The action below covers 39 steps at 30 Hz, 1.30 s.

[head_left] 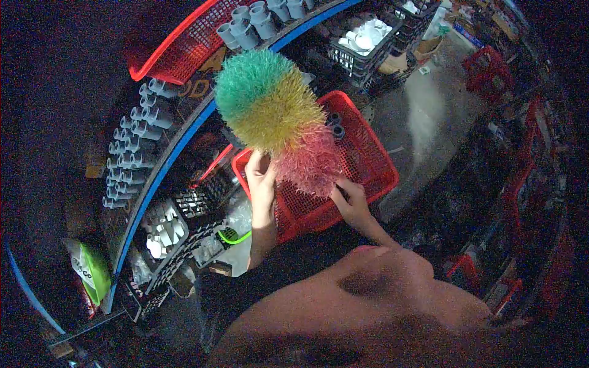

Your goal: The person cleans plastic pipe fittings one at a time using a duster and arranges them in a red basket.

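Observation:
A fluffy duster head [279, 119], green at the top, yellow in the middle and pink at the lower end, hangs over a red plastic basket [374, 147]. My left hand [261, 175] pinches its left edge, where yellow meets pink. At the lower right of the pink part, my right hand [350, 199] has its fingertips closed on the fibres. A few grey pipe fittings [335, 127] lie in the basket to the right of the duster.
Grey pipe fittings [138, 141] stand in rows beyond the blue table edge [165, 165], beside another red basket [184, 46]. Black crates [362, 64] with white parts stand at the top. A lower crate holds white fittings [165, 230]; a green bag [92, 273] lies left.

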### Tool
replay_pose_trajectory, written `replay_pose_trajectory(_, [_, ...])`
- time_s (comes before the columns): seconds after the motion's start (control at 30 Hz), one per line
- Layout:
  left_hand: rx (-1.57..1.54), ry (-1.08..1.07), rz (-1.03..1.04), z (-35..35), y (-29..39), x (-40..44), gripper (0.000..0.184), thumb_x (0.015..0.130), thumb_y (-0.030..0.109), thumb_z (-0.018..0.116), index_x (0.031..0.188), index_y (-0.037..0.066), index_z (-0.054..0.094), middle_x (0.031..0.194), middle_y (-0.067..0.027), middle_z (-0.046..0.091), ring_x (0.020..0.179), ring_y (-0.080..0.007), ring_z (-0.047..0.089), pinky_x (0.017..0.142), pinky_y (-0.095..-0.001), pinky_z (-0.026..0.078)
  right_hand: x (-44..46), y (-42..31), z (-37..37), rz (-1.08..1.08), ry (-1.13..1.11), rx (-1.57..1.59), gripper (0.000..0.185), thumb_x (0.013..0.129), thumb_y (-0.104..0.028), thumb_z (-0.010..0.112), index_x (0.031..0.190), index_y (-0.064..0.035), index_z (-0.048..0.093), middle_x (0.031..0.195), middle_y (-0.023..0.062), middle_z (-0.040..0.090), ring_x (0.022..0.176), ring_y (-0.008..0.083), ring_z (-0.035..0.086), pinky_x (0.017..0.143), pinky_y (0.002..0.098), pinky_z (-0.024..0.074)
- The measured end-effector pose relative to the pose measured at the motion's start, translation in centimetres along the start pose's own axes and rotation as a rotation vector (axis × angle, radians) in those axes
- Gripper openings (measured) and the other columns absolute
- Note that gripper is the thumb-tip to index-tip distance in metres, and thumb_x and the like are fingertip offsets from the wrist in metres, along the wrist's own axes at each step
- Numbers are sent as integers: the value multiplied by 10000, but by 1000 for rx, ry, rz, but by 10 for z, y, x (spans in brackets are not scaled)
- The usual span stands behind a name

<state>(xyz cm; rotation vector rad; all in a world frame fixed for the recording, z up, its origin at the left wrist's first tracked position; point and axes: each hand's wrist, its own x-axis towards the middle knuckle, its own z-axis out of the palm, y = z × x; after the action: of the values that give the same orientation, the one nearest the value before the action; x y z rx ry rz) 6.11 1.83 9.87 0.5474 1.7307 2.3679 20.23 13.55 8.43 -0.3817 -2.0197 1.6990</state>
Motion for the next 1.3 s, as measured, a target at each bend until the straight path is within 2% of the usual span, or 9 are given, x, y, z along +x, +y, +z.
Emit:
replay_pose_trajectory(0.03, [2,28,-36,-8,-5,0,248,743,-2,543,991,-4,524,962,-44,548,883,-123,510,792,-262,385,-1,1,-2,-1,0,-1,64,773,-45,492,733,5,494,587,64,468,529,124,452,502,284,370])
replay_pose_trajectory(0.1, [4,54,-72,-14,-9,1,244,736,-8,536,980,-1,516,947,-40,544,867,-122,511,783,-263,390,-6,5,-5,142,-166,-62,220,802,-109,488,971,23,536,831,158,590,768,236,593,682,319,452])
replay_pose_trajectory(0.13, [-73,103,-99,-11,-4,2,251,732,-13,528,980,5,502,941,-37,535,854,-119,505,770,-262,393,-8,5,-1,142,-165,-61,220,802,-109,488,971,23,536,831,158,590,768,236,593,682,319,452])
replay_pose_trajectory(0.2, [-109,177,-117,-18,-9,2,307,725,-20,506,1026,16,463,968,-41,514,864,-119,490,754,-255,390,-9,4,9,-13,18,4,41,770,-35,498,754,2,495,586,63,480,526,122,463,493,286,371])
replay_pose_trajectory(0.73, [-132,69,-88,-17,-12,4,301,736,3,514,1035,0,475,1015,-61,517,932,-154,489,817,-280,369,-8,6,5,10,-28,10,37,762,-21,514,782,9,504,601,57,492,538,119,478,499,268,385])
replay_pose_trajectory(0.93, [-34,244,-116,-17,-3,7,319,717,-10,533,1029,9,470,993,-55,525,906,-150,501,789,-278,390,-10,2,9,-10,-14,12,51,757,-35,533,760,7,504,595,54,492,538,115,481,493,266,379])
replay_pose_trajectory(1.13, [579,-174,48,-17,-1,10,156,652,-31,550,805,-13,571,801,-72,561,780,-150,512,690,-253,396,-3,10,4,-7,2,-22,60,770,-47,511,771,13,518,603,90,504,564,140,514,511,279,387])
replay_pose_trajectory(1.23, [603,-57,248,-6,-3,14,221,637,-45,550,853,-8,573,763,-92,554,726,-162,505,660,-257,390,-1,10,3,-30,91,-10,82,777,-55,497,792,20,525,627,115,513,578,155,523,526,289,393])
replay_pose_trajectory(1.3, [530,107,174,-8,-3,12,230,659,-46,553,888,-25,566,857,-85,581,790,-164,534,712,-261,412,-2,3,-2,3,-61,-81,106,783,-62,494,825,28,534,674,122,541,609,172,542,550,289,409])
